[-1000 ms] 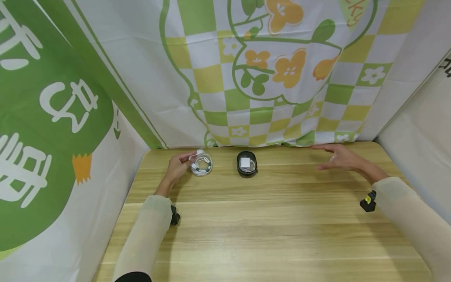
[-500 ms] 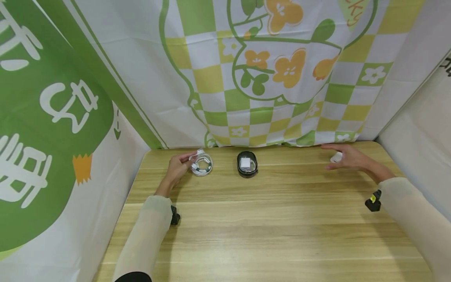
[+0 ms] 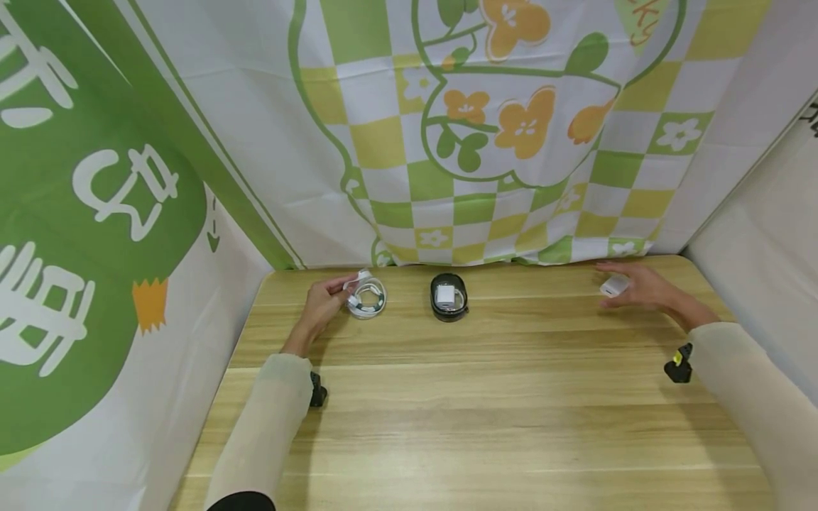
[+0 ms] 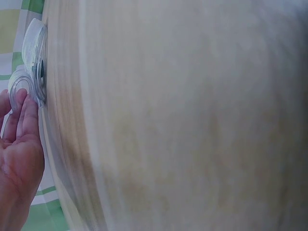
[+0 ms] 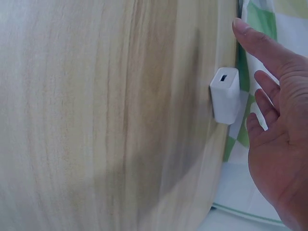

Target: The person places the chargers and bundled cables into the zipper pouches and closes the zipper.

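Note:
At the far left of the table, my left hand (image 3: 317, 306) pinches a loop at the side of a coiled white cable (image 3: 366, 313). The coil lies by the fabric backdrop; in the left wrist view the cable (image 4: 33, 43) stands beyond the fingertips. Toward the far right, a white charger plug (image 3: 614, 285) rests on the wood. My right hand (image 3: 644, 289) is spread around it, thumb and fingers parted. The right wrist view has the charger's port facing up, with a gap between it and the fingers.
A small black oval case (image 3: 449, 314) with a clear top stands between the hands near the back edge, a white block and cable inside. Printed fabric (image 3: 486, 206) hangs behind the table (image 3: 486, 397), and fabric walls flank both sides.
My right hand has shifted to the right and drawn apart from the charger, which now shows between the parted fingers. My left hand has stayed at the cable coil.

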Demonstrator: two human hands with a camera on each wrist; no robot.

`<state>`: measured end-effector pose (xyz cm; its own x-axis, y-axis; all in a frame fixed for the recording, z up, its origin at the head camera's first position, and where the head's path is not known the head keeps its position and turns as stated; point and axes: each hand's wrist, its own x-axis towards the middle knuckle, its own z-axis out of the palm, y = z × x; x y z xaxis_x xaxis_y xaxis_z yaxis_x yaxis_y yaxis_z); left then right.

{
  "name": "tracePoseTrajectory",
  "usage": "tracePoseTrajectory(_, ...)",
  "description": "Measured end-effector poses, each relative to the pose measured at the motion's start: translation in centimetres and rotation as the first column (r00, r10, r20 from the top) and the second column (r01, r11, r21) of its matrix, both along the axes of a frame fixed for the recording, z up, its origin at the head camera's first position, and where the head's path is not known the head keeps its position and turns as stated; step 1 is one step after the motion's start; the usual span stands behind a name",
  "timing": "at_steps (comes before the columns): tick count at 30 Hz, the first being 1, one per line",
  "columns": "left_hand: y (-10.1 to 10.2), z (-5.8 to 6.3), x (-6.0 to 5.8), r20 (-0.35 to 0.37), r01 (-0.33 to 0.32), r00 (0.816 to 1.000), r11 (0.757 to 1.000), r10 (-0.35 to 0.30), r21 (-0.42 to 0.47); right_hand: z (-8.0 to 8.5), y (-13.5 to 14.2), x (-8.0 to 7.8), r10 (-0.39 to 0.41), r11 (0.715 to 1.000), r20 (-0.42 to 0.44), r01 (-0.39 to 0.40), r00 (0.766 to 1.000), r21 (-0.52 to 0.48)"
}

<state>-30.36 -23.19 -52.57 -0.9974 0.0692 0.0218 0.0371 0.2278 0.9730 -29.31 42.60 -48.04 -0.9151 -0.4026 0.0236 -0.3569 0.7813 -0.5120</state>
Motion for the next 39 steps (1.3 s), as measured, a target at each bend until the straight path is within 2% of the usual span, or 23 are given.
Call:
tracePoseTrajectory(6, -0.1, 0.2, 0.1, 0.023, 0.006, 1.000, 1.000, -0.006, 0.006, -0.5, 0.5, -0.1, -0.038, 0.999, 0.029, 0.037, 0.999, 0.022)
tracePoseTrajectory(14, 0.3, 1.3, 0.6, 0.047, 0.015, 0.999, 1.000, -0.014, -0.016, -1.2, 0.9, -0.1, -0.075, 0.997, 0.039, 0.073, 0.996, 0.040)
tracePoseTrajectory(24, -0.2, -0.1, 0.1, 0.000, 0.003, 1.000, 1.000, -0.003, -0.017, -1.5, 1.1, 0.0, -0.094, 0.995, 0.043, 0.093, 0.995, 0.020)
tracePoseTrajectory(34, -0.2, -0.2, 0.2, -0.003, -0.003, 1.000, 0.999, 0.003, -0.045, -1.9, 1.2, -0.1, -0.116, 0.993, 0.032, 0.115, 0.993, 0.038)
tracePoseTrajectory(39, -0.1, -0.2, 0.1, -0.003, -0.006, 1.000, 0.999, 0.006, -0.031, -1.6, 1.1, 0.1, -0.116, 0.992, 0.020, 0.115, 0.993, 0.059)
